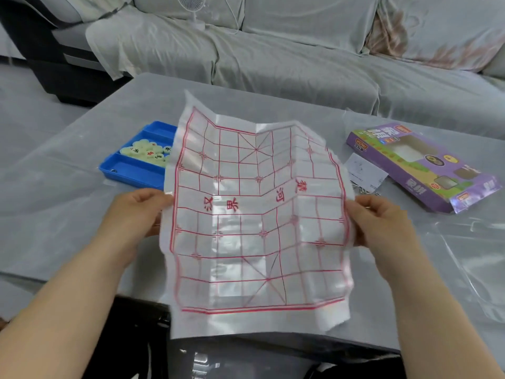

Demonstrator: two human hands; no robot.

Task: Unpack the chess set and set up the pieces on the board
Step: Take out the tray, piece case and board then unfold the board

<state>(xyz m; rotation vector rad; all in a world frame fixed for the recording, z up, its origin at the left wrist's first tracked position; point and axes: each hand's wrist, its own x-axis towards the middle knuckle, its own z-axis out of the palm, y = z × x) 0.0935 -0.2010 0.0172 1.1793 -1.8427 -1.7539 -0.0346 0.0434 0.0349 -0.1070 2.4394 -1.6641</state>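
Note:
A thin translucent plastic chess board sheet (254, 214) with red grid lines and red characters is held spread out above the table, creased along its folds. My left hand (134, 214) pinches its left edge and my right hand (379, 222) pinches its right edge. Behind the sheet's left side sits a blue tray (131, 170) with three compartments; pale round chess pieces (149, 153) with red and dark characters lie in its middle compartment. The sheet hides the tray's right end.
A purple chess set box (418, 165) lies at the right of the grey table (54, 187), with a white paper slip (364, 172) beside it. Clear plastic wrap (470, 258) lies at the right. A covered sofa (300, 56) with a small white fan (191, 12) stands behind.

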